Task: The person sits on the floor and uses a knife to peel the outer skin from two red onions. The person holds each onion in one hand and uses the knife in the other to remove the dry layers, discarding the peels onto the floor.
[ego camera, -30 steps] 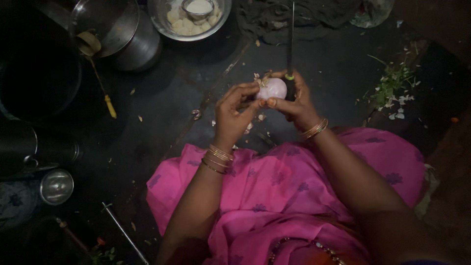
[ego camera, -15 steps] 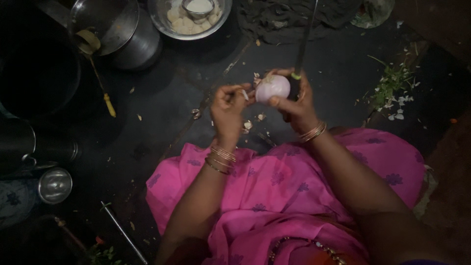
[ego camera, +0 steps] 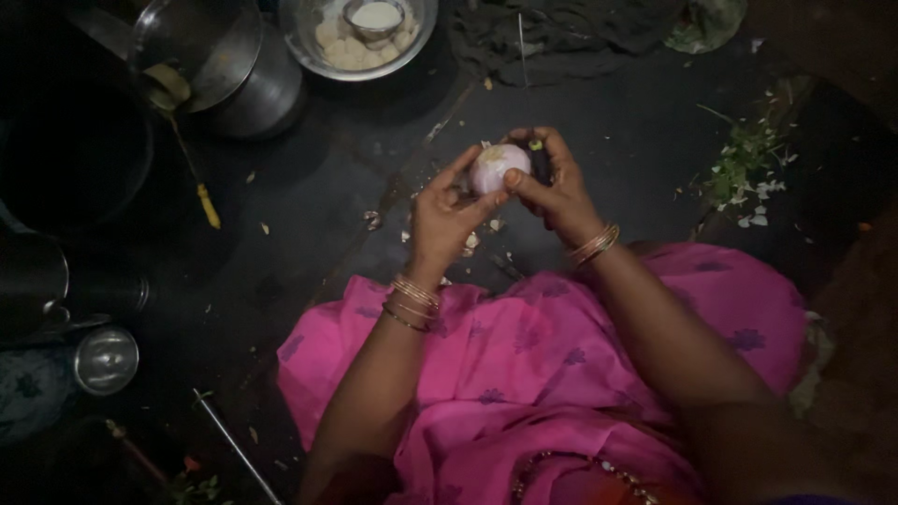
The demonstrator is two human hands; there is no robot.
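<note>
While both hands, left hand [ego camera: 447,217] and right hand [ego camera: 552,182], grip it, the onion [ego camera: 499,168] looks round, axis unclear.

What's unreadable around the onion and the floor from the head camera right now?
- Far side of the onion: hidden by the left hand and right hand.
- Dark thing behind the right thumb: too dim to identify.
- Bowl at the top: cut off by the frame edge.
- Left pots: lost in shadow.
</note>
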